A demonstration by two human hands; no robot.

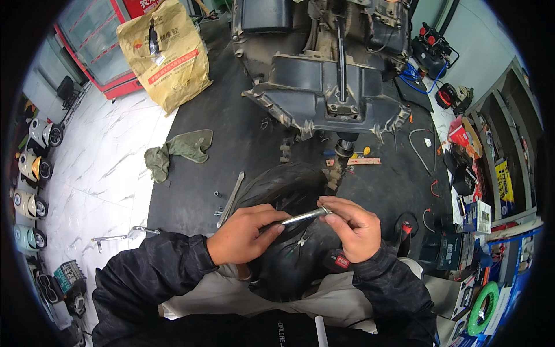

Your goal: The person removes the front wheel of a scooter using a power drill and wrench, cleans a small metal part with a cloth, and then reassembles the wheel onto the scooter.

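Left hand point(244, 235), right hand point(355, 229), metal rod point(303, 217) held between (shiny)

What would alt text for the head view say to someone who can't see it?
A person's bare left hand and bare right hand hold a slim, shiny silver metal tool between them, over a black rubber tyre. Beyond is a dusty black plastic vehicle body; a crumpled olive-green cloth lies leftward on the dark mat.

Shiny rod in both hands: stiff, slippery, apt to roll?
Probably stiff: the metal rod runs straight between left hand and right hand. Maybe slippery, given its glossy surface. Might roll if nudged, since its visible length looks slim and rounded.
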